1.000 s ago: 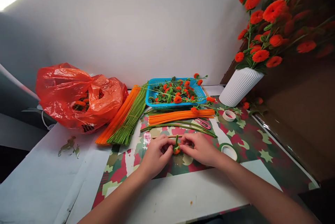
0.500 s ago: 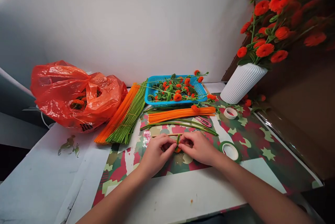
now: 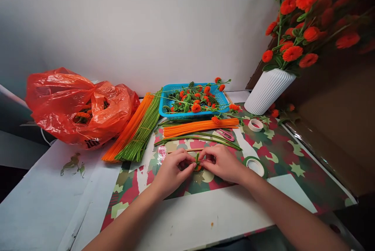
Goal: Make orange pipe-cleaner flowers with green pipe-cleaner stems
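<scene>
A small orange pipe-cleaner flower (image 3: pixel 198 168) with a green piece standing up from it is between my fingertips, low over the patterned sheet. My left hand (image 3: pixel 174 169) pinches it from the left, thumb and forefinger closed. From the other side my right hand (image 3: pixel 222 164) grips it in the same way, and the fingertips hide part of it. Just beyond the hands lies a thin wooden stick (image 3: pixel 187 150). Behind that are loose green pipe cleaners (image 3: pixel 202 139) and a bundle of orange pipe cleaners (image 3: pixel 199 127).
A blue basket (image 3: pixel 190 115) of flowers and leaves stands at the back. Left are long orange and green bundles (image 3: pixel 136 133) and a red plastic bag (image 3: pixel 79 110). Right are green tape (image 3: pixel 265 169), white tape (image 3: pixel 256 125), a pink cutter (image 3: pixel 225 135) and a white vase (image 3: pixel 269 90) of orange flowers.
The view has shifted a little, so everything sits slightly further left. Both hands still pinch the flower, and its upright green piece shows a little shorter between the fingers.
</scene>
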Tool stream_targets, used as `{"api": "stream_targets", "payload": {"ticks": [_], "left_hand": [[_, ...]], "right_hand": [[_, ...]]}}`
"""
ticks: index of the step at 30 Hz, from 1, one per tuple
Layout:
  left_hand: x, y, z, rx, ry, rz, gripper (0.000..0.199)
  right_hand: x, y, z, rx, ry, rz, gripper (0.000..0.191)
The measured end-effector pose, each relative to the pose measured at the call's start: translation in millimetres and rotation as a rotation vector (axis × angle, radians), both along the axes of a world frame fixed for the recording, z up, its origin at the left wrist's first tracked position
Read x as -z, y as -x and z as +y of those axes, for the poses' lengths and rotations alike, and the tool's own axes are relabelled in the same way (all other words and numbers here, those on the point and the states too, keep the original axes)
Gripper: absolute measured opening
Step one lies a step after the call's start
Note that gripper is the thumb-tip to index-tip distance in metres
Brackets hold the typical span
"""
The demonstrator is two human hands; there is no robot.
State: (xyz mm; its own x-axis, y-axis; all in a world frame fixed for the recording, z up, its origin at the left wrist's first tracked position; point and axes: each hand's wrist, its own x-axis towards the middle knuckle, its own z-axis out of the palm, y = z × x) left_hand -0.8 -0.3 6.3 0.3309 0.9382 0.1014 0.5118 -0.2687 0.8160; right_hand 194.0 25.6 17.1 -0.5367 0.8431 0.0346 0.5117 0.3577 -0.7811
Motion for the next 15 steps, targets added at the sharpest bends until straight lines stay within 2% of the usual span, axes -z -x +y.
{"api": "stream_targets", "payload": {"ticks": [10, 15], "left_hand": [[-0.5, -1.6, 3.0, -0.006, 0.062, -0.019, 0.010], [1.1, -4.2, 2.0, -0.012, 0.041, -0.017, 0.009]], "right_hand": [[2.1, 3.1, -0.1, 0.022, 0.090, 0.022, 0.013], [0.5, 7.3, -0.7, 0.033, 0.062, -0.016, 0.006]]}}
